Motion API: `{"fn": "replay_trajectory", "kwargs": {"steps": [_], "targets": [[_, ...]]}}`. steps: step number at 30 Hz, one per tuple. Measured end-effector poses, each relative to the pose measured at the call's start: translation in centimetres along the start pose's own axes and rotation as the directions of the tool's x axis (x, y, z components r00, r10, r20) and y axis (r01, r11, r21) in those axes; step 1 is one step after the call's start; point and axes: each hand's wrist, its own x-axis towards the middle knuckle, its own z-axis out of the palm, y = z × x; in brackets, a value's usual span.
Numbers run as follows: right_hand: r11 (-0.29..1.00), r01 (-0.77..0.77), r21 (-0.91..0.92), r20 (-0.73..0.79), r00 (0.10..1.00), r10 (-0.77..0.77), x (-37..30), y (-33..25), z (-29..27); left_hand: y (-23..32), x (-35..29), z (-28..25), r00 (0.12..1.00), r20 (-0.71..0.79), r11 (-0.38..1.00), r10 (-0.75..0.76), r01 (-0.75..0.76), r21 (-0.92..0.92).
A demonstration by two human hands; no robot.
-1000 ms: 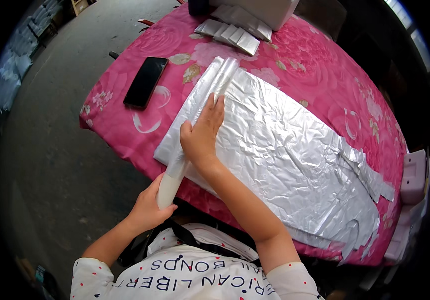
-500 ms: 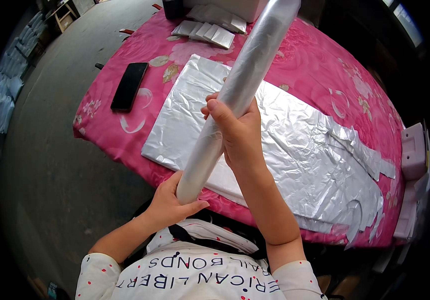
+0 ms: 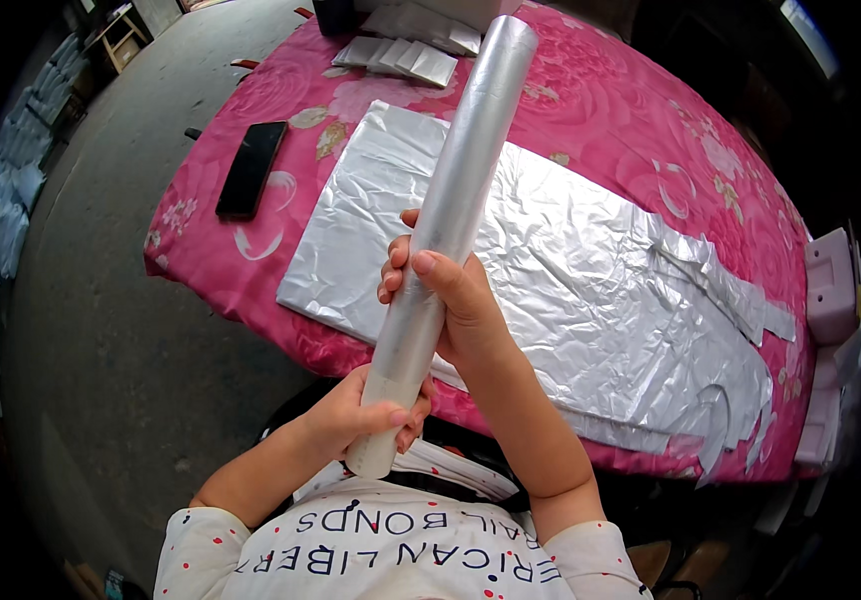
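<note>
Left hand (image 3: 359, 415) and right hand (image 3: 463, 300) clamped on a film roll (image 3: 466, 170) above silver sheeting (image 3: 601, 300)

Directions are read from the middle of the view, twelve at the top. Nearest, at 6 o'clock, is the person's white shirt (image 3: 351, 560), dotted with red and dark spots and bearing dark lettering. Just above it, toward 7 o'clock, the left hand is closed around the low end of the film roll, its thumb lying across the front and a short pale stub showing below the grip.

Close to the middle, the right hand is wrapped about the roll, its thumb on the front and fingertips curling round the left side. The roll slants from 7 o'clock up toward 1 o'clock, its far end free of either hand.

Beneath and behind it, crinkled silver sheeting lies flat on a pink floral tablecloth (image 3: 641, 115), with loose torn strips toward 4 o'clock. A black phone (image 3: 252, 170) rests at 10 o'clock, apart from the sheeting. At 3 o'clock, pale pink bins (image 3: 831, 290) stand by the table edge.

Farther off, near 12 o'clock, lie flat silvery packets (image 3: 411, 58), with a dark container (image 3: 334, 15) to their left and a white box (image 3: 481, 10) behind. Beyond the grey floor (image 3: 141, 290), pale bundles (image 3: 21, 190) are stacked between 9 and 10 o'clock.
</note>
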Motion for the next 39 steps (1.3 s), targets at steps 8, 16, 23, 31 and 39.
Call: {"fn": "replay_trajectory", "kwargs": {"steps": [8, 16, 23, 31, 39], "targets": [[0.979, 0.036, -0.2, -0.153, 0.986, -0.067, -0.8, 0.0, -0.1, 0.9, 1.1, -0.9, 0.991, -0.105, 0.908, 0.086, -0.035, 0.418], [0.968, -0.074, -0.239, -0.331, 0.944, -0.009, -1.0, 3.1, -3.0, -0.7, 1.4, -4.5, 0.964, -0.25, 0.861, 0.089, 0.052, 0.506], [0.862, -0.034, -0.506, -0.52, 0.809, -0.274, 1.2, -5.4, -12.5, -1.8, -3.2, -8.0, 0.899, -0.242, 0.852, -0.365, 0.428, 0.301], [0.744, -0.234, -0.626, -0.437, 0.896, -0.085, 0.2, -8.4, -13.0, -2.2, -4.3, -8.2, 0.891, -0.298, 0.842, -0.342, 0.431, 0.323], [0.554, -0.419, -0.719, -0.408, 0.9, 0.151, 0.8, -8.4, -11.5, -2.5, -4.7, -7.7, 0.893, -0.381, 0.775, -0.241, 0.413, 0.478]]}}
